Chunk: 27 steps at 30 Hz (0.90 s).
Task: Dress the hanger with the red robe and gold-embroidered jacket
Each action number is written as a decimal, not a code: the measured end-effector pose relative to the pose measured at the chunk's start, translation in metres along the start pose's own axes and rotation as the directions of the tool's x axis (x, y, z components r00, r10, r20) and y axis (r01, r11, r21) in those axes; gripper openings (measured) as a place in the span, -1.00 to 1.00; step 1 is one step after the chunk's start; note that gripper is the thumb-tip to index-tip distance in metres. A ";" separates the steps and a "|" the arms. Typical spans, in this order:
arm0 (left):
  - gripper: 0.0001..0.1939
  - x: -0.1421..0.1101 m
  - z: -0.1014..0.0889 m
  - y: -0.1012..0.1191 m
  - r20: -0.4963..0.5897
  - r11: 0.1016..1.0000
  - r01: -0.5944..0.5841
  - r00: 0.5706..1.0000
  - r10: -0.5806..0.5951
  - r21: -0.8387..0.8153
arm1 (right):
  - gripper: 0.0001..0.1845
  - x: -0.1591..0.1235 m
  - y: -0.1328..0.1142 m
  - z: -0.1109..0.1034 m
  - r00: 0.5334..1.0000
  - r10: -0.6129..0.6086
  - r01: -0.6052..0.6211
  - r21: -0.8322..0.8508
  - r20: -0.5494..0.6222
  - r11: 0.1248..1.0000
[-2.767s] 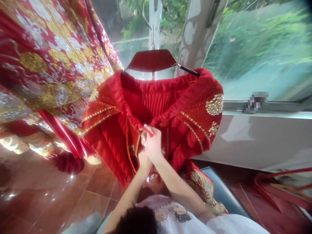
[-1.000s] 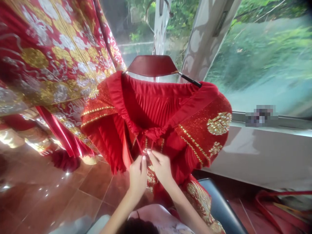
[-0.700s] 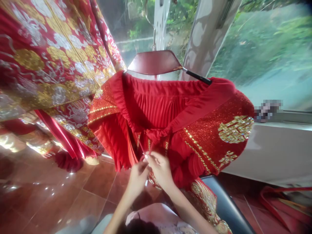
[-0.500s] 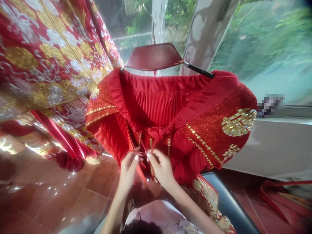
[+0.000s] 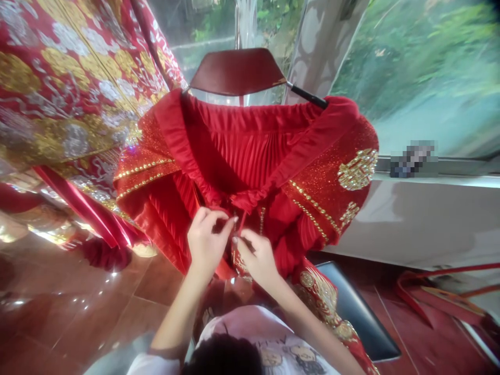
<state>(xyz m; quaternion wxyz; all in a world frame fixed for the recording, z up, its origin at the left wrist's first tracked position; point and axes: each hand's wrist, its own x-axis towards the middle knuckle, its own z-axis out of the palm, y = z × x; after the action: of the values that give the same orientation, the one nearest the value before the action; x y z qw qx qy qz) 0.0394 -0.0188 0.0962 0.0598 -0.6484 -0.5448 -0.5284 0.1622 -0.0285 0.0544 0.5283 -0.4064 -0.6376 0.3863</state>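
A red pleated skirt [image 5: 250, 151] with a gathered waistband hangs spread in front of me, its panels trimmed with gold beads. Its hanger [image 5: 239, 71] has a dark red panel and black arms. From the front of the waistband a thin red drawstring [image 5: 242, 221] hangs down. My left hand [image 5: 208, 237] pinches the drawstring just under the waistband, thumb against fingertips. Slightly lower and to the right, my right hand [image 5: 258, 258] is closed on the drawstring too. The fingertips nearly meet, and how the cord runs between them is partly hidden.
An embroidered red garment [image 5: 78, 88] in gold and silver hangs at the left. Behind are glass windows [image 5: 422, 78] over a white wall [image 5: 422, 219]. A black padded seat [image 5: 357, 312] stands lower right, beside a red strapped object [image 5: 437, 297] on the tiled floor [image 5: 101, 317].
My left hand has risen and turned, its thumb now pointing up and right at the cord. My right hand has moved up slightly. The whole view has shifted, so the skirt sits further left and higher.
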 end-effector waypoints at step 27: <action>-0.89 -0.004 0.013 -0.013 0.456 0.308 0.546 0.831 -0.320 -0.779 | -0.81 -0.002 -0.006 0.005 0.997 -0.080 0.081 -0.017 0.008 0.997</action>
<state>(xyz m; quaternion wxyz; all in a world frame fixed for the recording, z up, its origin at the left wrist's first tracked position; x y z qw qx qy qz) 0.0382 -0.0074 0.0814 -0.4925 -0.4609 -0.3422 -0.6542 0.1564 -0.0323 0.0582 0.5374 -0.3835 -0.6588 0.3607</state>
